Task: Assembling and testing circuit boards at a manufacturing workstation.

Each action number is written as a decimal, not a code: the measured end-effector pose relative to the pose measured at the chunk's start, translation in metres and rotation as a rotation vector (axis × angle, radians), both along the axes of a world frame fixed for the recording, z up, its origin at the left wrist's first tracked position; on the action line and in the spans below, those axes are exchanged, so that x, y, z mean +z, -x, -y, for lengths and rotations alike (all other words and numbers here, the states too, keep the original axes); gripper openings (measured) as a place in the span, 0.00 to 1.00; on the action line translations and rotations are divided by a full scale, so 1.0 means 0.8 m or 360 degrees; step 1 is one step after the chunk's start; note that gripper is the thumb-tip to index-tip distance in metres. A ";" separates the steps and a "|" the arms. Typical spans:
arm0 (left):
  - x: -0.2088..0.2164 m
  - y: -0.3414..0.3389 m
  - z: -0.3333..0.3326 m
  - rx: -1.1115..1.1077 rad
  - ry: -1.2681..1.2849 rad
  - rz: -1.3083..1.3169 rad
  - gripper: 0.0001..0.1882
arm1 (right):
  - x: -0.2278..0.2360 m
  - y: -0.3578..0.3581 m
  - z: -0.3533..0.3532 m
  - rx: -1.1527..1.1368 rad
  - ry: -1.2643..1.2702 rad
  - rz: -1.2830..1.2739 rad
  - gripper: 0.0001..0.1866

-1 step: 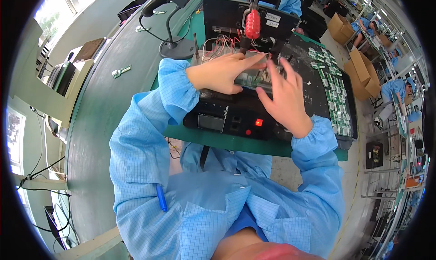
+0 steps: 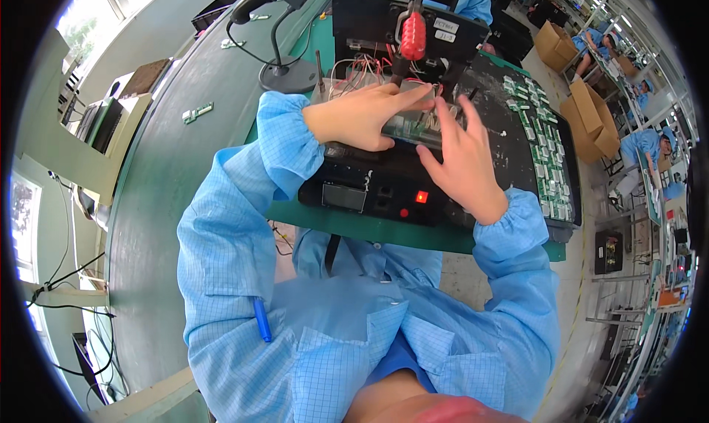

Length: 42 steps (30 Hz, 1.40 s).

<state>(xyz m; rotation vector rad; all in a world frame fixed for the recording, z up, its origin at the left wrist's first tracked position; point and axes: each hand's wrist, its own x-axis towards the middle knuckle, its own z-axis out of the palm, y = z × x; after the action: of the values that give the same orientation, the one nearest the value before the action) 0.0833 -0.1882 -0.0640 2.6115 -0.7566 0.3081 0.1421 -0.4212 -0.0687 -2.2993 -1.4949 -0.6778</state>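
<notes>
Both of my hands reach over a black test fixture [image 2: 310,194] with a small screen and a lit red button on its front. My left hand [image 2: 358,119] lies across the left side of a clear plate [image 2: 417,133] on top. Its fingers are stretched toward the right and its thumb is apart. My right hand [image 2: 467,161] comes over the plate's right side, fingers spread. The two hands' fingertips are close together near the red-handled toggle clamp [image 2: 413,38], which stands upright behind them. Nothing shows in either hand; what lies under the fingertips is partly hidden.
Thin red and white wires [image 2: 362,72] run behind my left hand. Several small green circuit boards [image 2: 543,153] fill a black tray at the right. A barcode scanner stand [image 2: 284,76] and a single board [image 2: 198,113] are on the green bench to the left. Cardboard boxes [image 2: 587,124] stand beyond.
</notes>
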 end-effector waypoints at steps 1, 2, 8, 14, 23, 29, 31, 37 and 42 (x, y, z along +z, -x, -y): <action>0.000 0.002 0.000 -0.0020 0.0007 -0.0054 0.55 | -0.002 0.002 0.000 0.0015 -0.0124 -0.0042 0.38; 0.002 0.002 0.000 -0.0033 0.0010 -0.0100 0.58 | -0.002 0.002 0.000 0.0035 -0.0253 -0.0077 0.37; 0.004 0.000 0.000 0.0009 -0.0020 -0.0161 0.60 | 0.003 0.001 0.008 -0.0012 -0.0152 0.0082 0.44; -0.004 -0.003 -0.002 -0.0084 0.0015 -0.0002 0.59 | -0.008 0.000 0.011 0.0083 0.0025 0.0004 0.44; 0.003 0.000 0.001 0.0001 -0.0019 -0.0125 0.59 | 0.001 -0.006 0.014 0.0001 -0.0027 -0.0100 0.49; 0.004 -0.002 0.000 0.0003 -0.0075 -0.0135 0.60 | -0.002 -0.012 0.014 0.0126 0.0066 -0.0100 0.50; 0.004 0.001 0.002 0.0048 -0.0076 -0.0141 0.60 | -0.002 -0.015 0.011 0.0152 -0.0041 -0.0140 0.51; 0.013 0.003 0.003 0.0064 -0.0062 -0.0264 0.57 | -0.004 -0.011 0.011 0.0091 0.0089 -0.0069 0.49; 0.010 0.003 0.002 0.0034 -0.0071 -0.0293 0.57 | -0.008 -0.006 0.007 0.0161 -0.0150 -0.0230 0.49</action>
<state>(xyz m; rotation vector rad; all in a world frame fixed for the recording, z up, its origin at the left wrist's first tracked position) 0.0806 -0.1901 -0.0564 2.6455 -0.6800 0.0562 0.1466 -0.4266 -0.0754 -2.1379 -1.4691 -0.5307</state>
